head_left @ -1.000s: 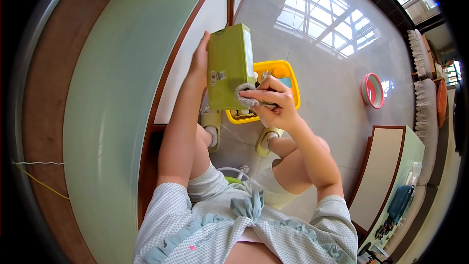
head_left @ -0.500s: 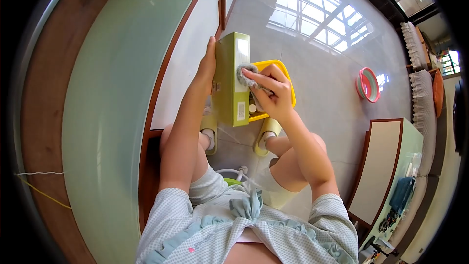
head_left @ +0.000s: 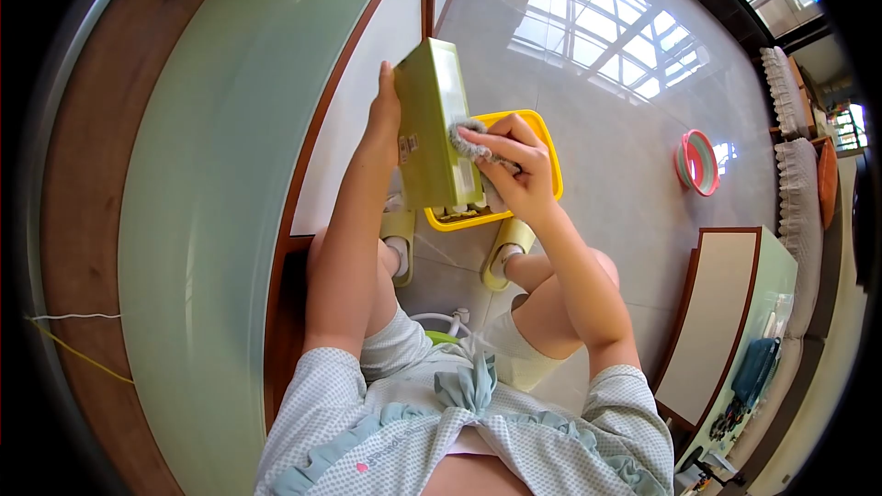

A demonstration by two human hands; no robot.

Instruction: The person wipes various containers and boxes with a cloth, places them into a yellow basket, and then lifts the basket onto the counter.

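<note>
A flat green box (head_left: 424, 133), with a pale label on its narrow side, is held up tilted over the floor. My left hand (head_left: 385, 115) grips its left side, with most of the fingers hidden behind it. In my right hand (head_left: 524, 165) a grey cloth (head_left: 469, 140) is pinched and pressed against the box's narrow side. Below stands a yellow bin (head_left: 555, 165), partly covered by the box and my right hand. Small things lie inside it, too hidden to name.
To the left runs a long pale green countertop (head_left: 211, 174) with a brown-edged white cabinet front. A pink collapsible basin (head_left: 698, 163) sits on the floor to the right. Nearer on the right is a low cabinet (head_left: 712, 312). My slippered feet flank the bin.
The green box has risen and tilted, its lower end lifting to uncover more of the yellow bin. The cloth now sits lower along the narrow side. Both hands keep their hold.
</note>
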